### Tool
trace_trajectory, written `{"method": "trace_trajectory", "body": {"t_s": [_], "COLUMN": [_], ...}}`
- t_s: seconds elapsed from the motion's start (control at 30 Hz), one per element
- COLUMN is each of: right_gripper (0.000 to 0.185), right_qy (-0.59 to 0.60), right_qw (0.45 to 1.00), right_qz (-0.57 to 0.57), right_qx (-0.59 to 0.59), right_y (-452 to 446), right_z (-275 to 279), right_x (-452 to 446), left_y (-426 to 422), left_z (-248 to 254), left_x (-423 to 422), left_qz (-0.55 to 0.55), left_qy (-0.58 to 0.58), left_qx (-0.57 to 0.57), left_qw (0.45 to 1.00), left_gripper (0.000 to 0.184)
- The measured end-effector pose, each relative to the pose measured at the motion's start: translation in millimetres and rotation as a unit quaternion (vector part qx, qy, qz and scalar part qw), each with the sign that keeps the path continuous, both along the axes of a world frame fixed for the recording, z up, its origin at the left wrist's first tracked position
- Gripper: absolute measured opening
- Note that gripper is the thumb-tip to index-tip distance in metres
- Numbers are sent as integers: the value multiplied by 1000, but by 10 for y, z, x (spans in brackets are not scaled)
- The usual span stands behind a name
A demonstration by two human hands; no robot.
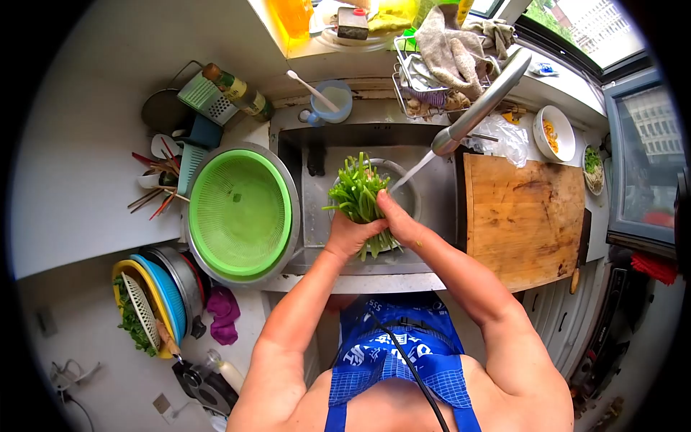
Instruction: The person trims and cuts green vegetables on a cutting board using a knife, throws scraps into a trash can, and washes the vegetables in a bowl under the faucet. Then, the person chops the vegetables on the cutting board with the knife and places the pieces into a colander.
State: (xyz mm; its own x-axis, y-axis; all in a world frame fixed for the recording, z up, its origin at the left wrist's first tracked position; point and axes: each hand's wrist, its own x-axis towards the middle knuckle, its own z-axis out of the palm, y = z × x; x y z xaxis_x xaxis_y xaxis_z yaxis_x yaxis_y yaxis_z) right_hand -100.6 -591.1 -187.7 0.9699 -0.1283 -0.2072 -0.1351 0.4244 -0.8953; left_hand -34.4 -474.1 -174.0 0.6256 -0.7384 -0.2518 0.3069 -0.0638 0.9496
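Note:
A bundle of cut green stalks (358,193), leafy vegetables of a kind I cannot name for sure, is gripped between both hands over the sink (317,234). My left hand (351,234) wraps the bundle from the left and below. On its right side, my right hand (397,218) presses against the stalks with the thumb up. Water (414,173) runs from the faucet (468,119) just right of the bundle. Under the hands, a round metal bowl (412,194) sits in the sink, partly hidden by the stalks.
Left of the sink, a green colander (241,212) rests inside a metal basin (294,237). At the right lie a wooden cutting board (525,216) and a knife (580,248). Behind the sink stand a blue cup (338,101) and a wire rack (414,79). A white bowl (565,129) stands back right.

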Motion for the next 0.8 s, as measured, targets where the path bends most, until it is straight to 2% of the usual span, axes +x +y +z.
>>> {"method": "trace_trajectory", "body": {"t_s": [0.03,0.1,0.17,0.27,0.33,0.37,0.47,0.57,0.7,0.8], "right_gripper": [80,83,86,89,86,86,82,77,72,71], "right_qy": [-23,-28,-33,-29,-39,-40,-85,-44,13,83], "right_qw": [1000,1000,999,997,994,994,989,994,985,990], "right_qz": [-8,-3,0,57,30,28,13,14,-14,-15], "right_qx": [4,8,13,45,-100,-102,-116,-95,-169,-114], "right_y": [-9,-27,-54,-91,-75,-75,-73,-75,-74,-114], "right_z": [93,188,250,372,511,523,527,473,372,197], "right_x": [7,4,11,42,36,56,73,33,-84,-205], "left_y": [-19,-27,-69,-49,-66,-74,-16,18,110,129], "left_z": [83,192,313,308,331,347,331,332,312,370], "left_x": [-3,-18,-34,-47,-59,-62,-2,41,64,37], "left_qz": [7,9,47,66,87,112,93,78,63,143], "left_qy": [-34,-30,-78,-72,-50,-25,-36,-48,-34,13], "left_qx": [-22,-22,-42,-34,-68,-98,-75,-60,-72,-92], "left_qw": [999,999,995,995,993,989,992,994,995,985], "left_gripper": [72,71,58,56,56,55,58,55,53,42]}}
